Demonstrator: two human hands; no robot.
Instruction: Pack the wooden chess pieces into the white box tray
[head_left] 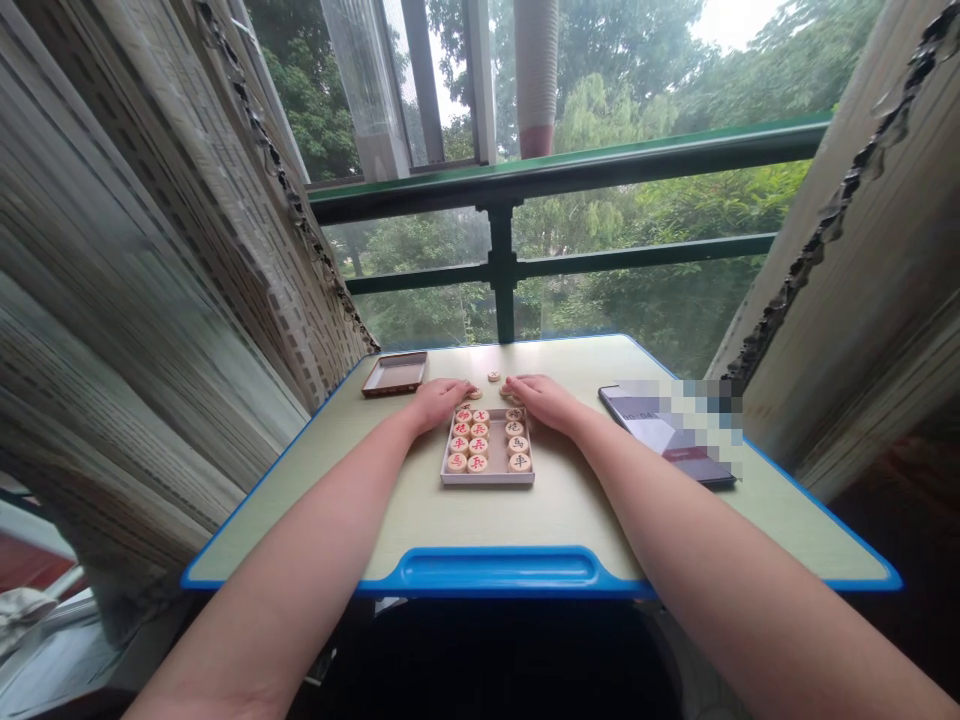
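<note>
A shallow white box (489,478) lies on the table in front of me, holding round wooden Chinese chess pieces. Red-marked pieces (478,447) fill two columns on its left side. Down its right side runs a column of black-marked pieces (515,446), with bare box floor between. My left hand (442,402) is at the box's far left corner, fingers closed on a Chinese chess piece (475,393). At the far right corner, my right hand (541,400) has its fingertips closed on another piece (505,391), partly hidden by them. A single piece (493,376) lies beyond the box, between both hands.
The brown-edged box lid (395,374) rests at the table's far left. A tablet or large phone (667,440), partly pixelated, lies on the right. The table (300,500) has a blue rim and a front groove (499,570). Curtains flank it; a green railing (637,165) stands behind.
</note>
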